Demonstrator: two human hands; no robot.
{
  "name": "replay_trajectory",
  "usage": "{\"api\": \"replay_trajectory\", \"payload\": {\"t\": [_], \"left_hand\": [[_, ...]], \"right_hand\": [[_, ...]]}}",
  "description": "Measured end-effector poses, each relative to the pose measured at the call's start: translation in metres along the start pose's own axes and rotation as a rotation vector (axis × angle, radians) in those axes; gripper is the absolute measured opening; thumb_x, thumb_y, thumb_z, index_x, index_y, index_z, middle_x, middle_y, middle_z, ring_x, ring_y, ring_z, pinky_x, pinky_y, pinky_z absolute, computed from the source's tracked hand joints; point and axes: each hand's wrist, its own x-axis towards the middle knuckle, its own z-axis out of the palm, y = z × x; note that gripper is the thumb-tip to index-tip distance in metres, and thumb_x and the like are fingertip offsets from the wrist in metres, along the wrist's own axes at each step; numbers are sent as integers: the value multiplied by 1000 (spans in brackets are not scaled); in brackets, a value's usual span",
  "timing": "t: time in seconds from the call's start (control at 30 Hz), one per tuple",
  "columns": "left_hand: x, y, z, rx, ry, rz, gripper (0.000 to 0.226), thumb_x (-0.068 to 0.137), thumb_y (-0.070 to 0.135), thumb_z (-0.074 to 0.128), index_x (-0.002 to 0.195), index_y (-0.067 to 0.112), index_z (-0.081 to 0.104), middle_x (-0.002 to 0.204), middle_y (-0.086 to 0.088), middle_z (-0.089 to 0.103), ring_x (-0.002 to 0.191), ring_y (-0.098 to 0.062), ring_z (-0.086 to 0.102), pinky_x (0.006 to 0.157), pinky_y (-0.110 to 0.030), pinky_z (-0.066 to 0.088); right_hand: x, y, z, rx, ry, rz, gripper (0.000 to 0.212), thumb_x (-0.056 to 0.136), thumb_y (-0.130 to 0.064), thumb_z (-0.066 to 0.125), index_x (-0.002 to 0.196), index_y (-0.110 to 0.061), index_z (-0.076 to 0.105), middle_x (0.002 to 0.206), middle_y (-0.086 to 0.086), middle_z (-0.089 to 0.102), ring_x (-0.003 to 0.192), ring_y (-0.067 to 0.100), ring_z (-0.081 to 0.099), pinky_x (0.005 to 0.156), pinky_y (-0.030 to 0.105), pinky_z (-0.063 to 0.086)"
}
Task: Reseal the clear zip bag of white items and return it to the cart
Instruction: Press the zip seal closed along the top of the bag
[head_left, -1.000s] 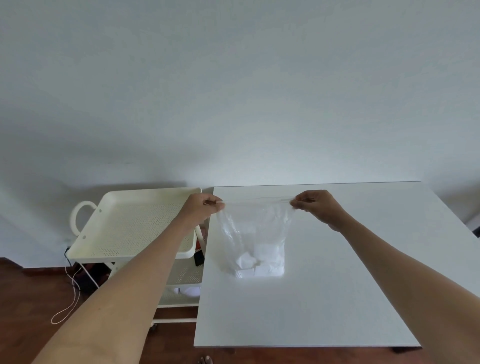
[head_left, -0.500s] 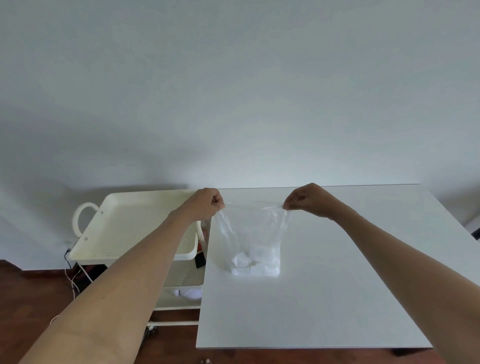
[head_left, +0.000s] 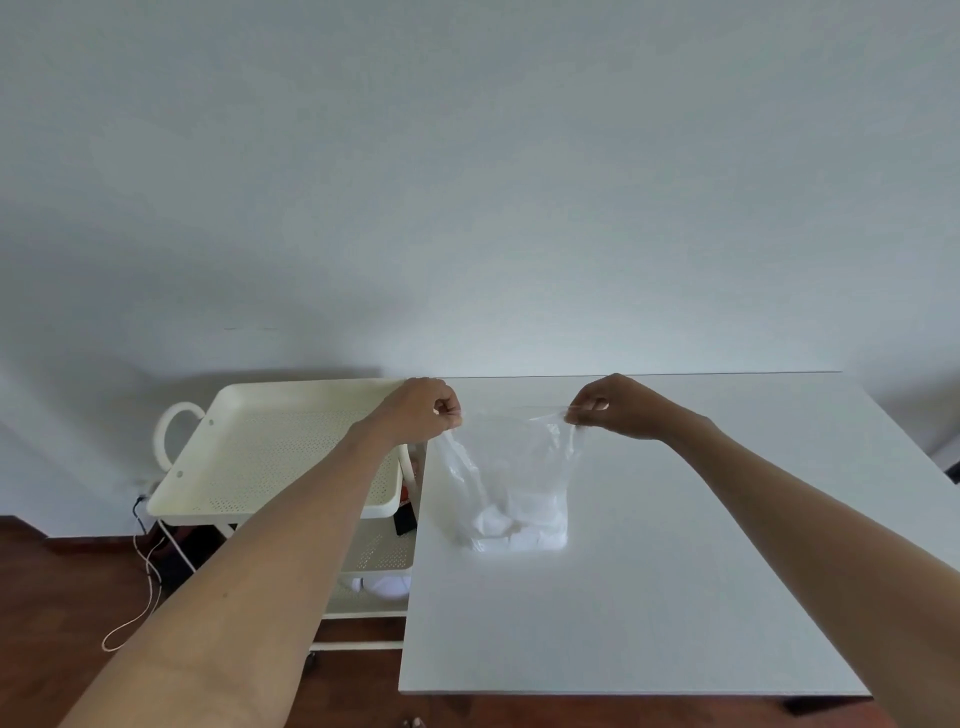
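with the left hand and right hand each in a pinched grip on a top corner of the clear plastic zip bag, they'd do best keeping that edge taut while pressing along the strip.

Soft, even daylight — wide-angle edge distortion

clear glossy plastic bag, matt white table, perforated cart tray.

A white table stands against a plain pale wall. Left of the table, a thin pale cord trails in a loop over the dark wooden floor.
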Motion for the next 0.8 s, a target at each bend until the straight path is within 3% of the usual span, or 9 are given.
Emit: {"api": "replay_trajectory", "payload": {"t": [0.13,0.23,0.4,0.5,0.6,0.67,0.8], "left_hand": [[4,6,2,-15,-41,-23,8,90,15,68,93,8,72,95,2,69,86,-12,61,71,-15,45],[6,9,5,-45,-65,-27,11,88,17,71,93,8,74,96,-4,72,83,-12,61,78,-24,51],[4,6,6,-24,-46,-12,8,90,22,71,88,14,73,98,-4,73,84,-13,61,82,-29,51],[2,8,5,-16,-44,21,6,92,20,70,91,15,72,100,1,71,90,-13,60,85,-29,49],[-1,11,5,-48,-38,32,7,91,18,70,92,12,73,97,1,69,88,-12,59,83,-23,45],[-2,12,6,-69,-44,9,9,90,22,71,90,13,73,96,1,69,89,-13,61,81,-21,46],[-5,16,8,-53,-50,11,15,94,20,70,94,5,72,98,-7,69,90,-18,62,85,-28,50]], "right_hand": [[2,-2,7,-30,104,9,14,93,-28,74,96,-15,76,95,-3,75,94,11,65,84,26,47],[2,-3,11,-24,125,12,16,93,-29,74,96,-13,76,95,-4,74,96,12,64,85,26,46],[-2,-8,5,9,-2,25,19,93,-36,73,102,-19,76,97,-10,71,88,2,63,71,17,44],[1,-13,8,32,-20,12,20,92,-39,73,99,-21,77,102,-8,74,99,9,65,85,23,47],[4,-16,16,-52,72,14,15,94,-37,69,93,-24,75,99,-9,75,105,12,60,104,35,33],[5,-17,19,-91,103,6,14,95,-36,68,92,-24,74,97,-11,75,105,12,60,108,37,24],[7,-22,22,-93,96,8,16,96,-38,64,94,-24,73,98,-14,75,109,11,60,104,36,23]]}}
